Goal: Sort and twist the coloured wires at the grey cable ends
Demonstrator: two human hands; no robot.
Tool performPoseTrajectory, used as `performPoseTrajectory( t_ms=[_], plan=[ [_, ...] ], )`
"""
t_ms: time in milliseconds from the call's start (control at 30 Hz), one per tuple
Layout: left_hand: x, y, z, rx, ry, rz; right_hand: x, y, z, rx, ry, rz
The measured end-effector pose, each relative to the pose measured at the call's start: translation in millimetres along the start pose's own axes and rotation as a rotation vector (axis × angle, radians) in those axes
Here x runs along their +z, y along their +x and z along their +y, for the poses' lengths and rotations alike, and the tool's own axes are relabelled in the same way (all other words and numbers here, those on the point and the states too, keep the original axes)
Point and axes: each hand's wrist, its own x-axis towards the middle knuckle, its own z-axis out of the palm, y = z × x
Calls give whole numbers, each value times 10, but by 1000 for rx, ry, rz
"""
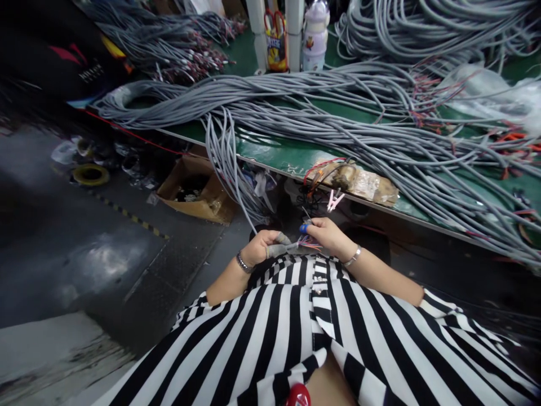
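Observation:
My left hand [261, 247], with covered fingertips, is closed around a grey cable [247, 217] near its stripped end. Thin coloured wires [309, 243], red, orange and blue among them, fan out from that end towards the right. Just beyond them my right hand [327, 233] is closed in a pinch, with a blue cover on one fingertip. A thin grey piece [306, 212] sticks up from its fingers; its kind is too small to tell. The held cable runs up to a bunch of grey cables [224, 146] hanging over the table edge.
Long bundles of grey cable [287, 90] lie across the green table [262, 148]. On its front edge are a taped wooden block [369, 185] and a pink clip [335, 200]. Behind stand scissors [274, 25] in a holder and a bottle [315, 36]. A cardboard box [192, 208] sits below.

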Motion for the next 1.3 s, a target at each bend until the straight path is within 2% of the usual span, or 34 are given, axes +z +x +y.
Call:
performPoseTrajectory(
  t_ms=[67, 133, 200, 267, 333, 400, 500, 667, 833, 933, 1100, 1200, 1300],
  plan=[
    [-55, -48, -62, 31, -164, 52, -37, 67, 80, -45, -65, 129],
    [-104, -86, -99, 110, -365, 161, -90, 78, 132, -137, -147, 177],
    [-136, -106, -97, 168, -536, 283, -125, 16, 134, -273, -211, 136],
    [-142, -108, -71, 163, -638, 349, -124, -99, 79, -483, -280, 55],
    [-127, -97, -53, 125, -678, 360, -92, -221, -22, -742, -365, 1],
    [-96, -76, -63, 99, -678, 315, -39, -310, -141, -947, -433, 2],
    [-37, -36, -126, 103, -651, 223, 53, -348, -289, -1066, -524, 23],
    [56, 25, -202, -6, -552, 164, 97, -272, -315, -1071, -613, -66],
    [107, 86, -143, -110, -449, 2, -68, -244, -200, -1009, -506, -187],
    [107, 164, -68, -171, -336, -106, -178, -244, -152, -854, -307, -333],
    [105, 362, 107, -201, -27, -262, -313, -239, -96, -479, -72, -518],
    [115, 448, 195, -205, 127, -350, -391, -254, -88, -349, -141, -511],
    [115, 467, 219, -199, 170, -385, -471, -258, -58, -360, -217, -389]
  ],
)
